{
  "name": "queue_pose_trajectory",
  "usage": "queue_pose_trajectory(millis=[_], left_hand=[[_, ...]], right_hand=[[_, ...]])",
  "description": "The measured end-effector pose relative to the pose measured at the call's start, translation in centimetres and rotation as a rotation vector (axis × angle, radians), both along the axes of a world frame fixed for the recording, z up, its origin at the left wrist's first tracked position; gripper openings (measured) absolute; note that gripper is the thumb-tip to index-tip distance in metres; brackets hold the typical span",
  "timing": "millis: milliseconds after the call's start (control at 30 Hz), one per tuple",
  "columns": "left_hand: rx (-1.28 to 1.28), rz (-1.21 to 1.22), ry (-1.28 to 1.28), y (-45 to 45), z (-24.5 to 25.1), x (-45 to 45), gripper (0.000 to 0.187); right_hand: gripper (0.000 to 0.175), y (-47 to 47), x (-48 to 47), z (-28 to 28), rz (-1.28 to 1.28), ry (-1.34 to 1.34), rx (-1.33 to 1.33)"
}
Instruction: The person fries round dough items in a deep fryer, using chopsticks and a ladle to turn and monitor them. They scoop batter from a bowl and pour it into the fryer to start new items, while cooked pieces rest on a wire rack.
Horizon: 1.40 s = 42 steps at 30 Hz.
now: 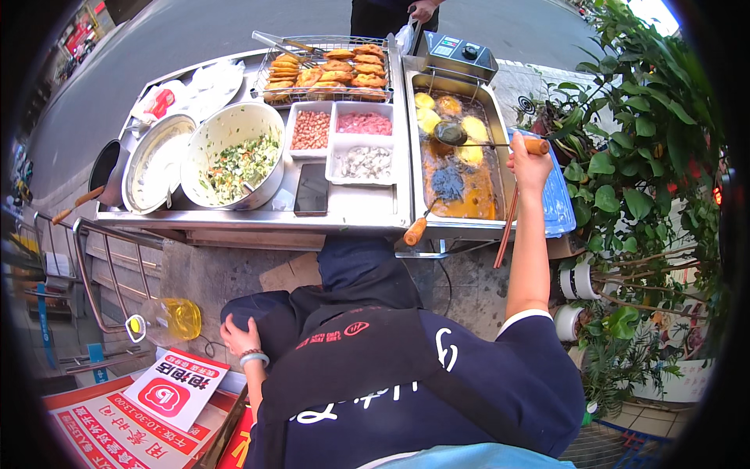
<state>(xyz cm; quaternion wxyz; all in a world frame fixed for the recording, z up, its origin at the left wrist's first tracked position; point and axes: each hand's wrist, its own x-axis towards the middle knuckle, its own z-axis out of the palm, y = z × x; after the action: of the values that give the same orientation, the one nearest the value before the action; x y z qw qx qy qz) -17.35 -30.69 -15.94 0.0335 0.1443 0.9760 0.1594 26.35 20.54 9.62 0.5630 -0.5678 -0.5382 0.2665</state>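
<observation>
My right hand [529, 165] grips a long-stemmed metal ladle [450, 133] near its wooden handle, the dark round head over the oil in the rectangular fryer [503, 199]. Pale yellow fritters [473, 128] float around it. A second ladle lies with its dark head in the oil and its wooden handle [415, 232] over the front rim. A pair of chopsticks [506, 230] leans out past the fryer's right edge, below my right hand. My left hand [241, 336] rests on my knee, fingers apart and holding nothing.
Left of the fryer stand a wire rack of fried cakes [336, 76], white trays of peanuts [311, 128] and meat, a phone [312, 189], a pot of chopped vegetables [243, 167] and a batter bowl [157, 170]. An oil jug [170, 320] stands at lower left. Someone stands [387, 17] beyond the cart.
</observation>
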Motion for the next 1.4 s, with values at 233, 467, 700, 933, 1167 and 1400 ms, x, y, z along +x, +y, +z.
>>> queue_pose_trajectory(millis=[233, 467, 700, 933, 1167, 1400], left_hand=[[-0.280, 0.108, 0.019, 0.5, -3.0, 2.5, 0.068], [-0.236, 0.115, -0.045, 0.7, -1.9, 1.8, 0.059], [-0.218, 0.134, -0.050, 1.5, -0.7, 2.1, 0.053], [-0.203, 0.158, -0.036, 1.3, -0.7, 2.2, 0.048], [-0.188, 0.142, 0.003, 1.2, -1.3, 2.0, 0.047], [-0.211, 0.145, -0.012, 1.0, -1.3, 1.9, 0.049]], right_hand=[[0.022, 0.3, -0.9, -0.1, 0.070, -0.468, 0.173], [0.027, 0.3, 0.7, -1.8, 0.006, -0.290, 0.081], [0.026, -0.3, 1.4, -0.3, -0.031, -0.015, -0.005], [0.021, -0.6, -1.2, -0.1, 0.028, -0.216, 0.112], [0.019, -1.4, -0.8, -2.4, 0.145, -0.661, 0.326], [0.025, -1.6, 2.0, -3.6, -0.051, 0.010, -0.022]])
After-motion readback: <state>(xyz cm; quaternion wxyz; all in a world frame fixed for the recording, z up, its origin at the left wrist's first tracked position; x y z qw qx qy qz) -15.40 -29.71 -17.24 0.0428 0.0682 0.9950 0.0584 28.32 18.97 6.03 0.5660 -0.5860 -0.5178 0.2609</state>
